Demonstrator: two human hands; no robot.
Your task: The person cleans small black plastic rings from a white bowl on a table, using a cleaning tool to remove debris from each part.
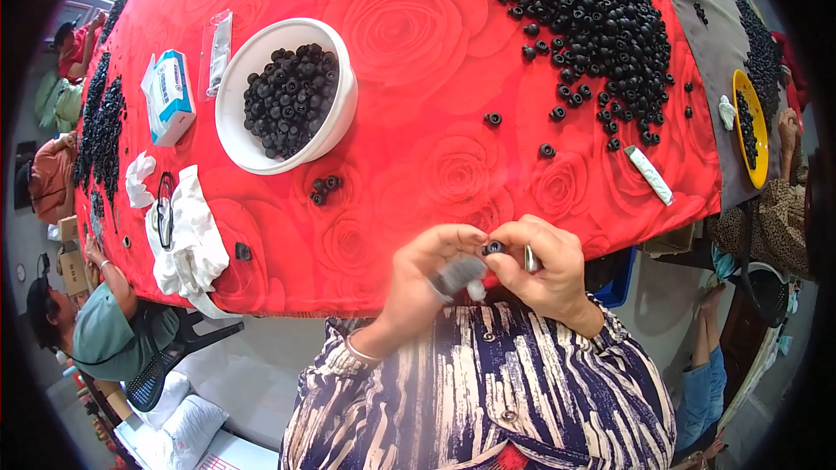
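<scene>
A small black ring-shaped part (494, 247) is pinched between the thumb and forefinger of my right hand (544, 268). A shiny metal piece (529, 258) also sticks out between that hand's fingers. Close beside it, my left hand (422, 274) is curled, its fingertips near the black part. A fuzzy grey piece (461, 275) with a white end lies at the left thumb, wrapped or held; motion blur hides which. Both hands are above the table's near edge. Beyond them stands a white bowl (348, 113) of similar black parts (292, 100).
A large pile of black parts (601, 26) spreads at the far right of the red tablecloth (409, 113). A white-green strip (650, 176) lies near the right edge. At left are a blue-white box (171, 97) and white cloth (187, 239). Other people sit at both sides.
</scene>
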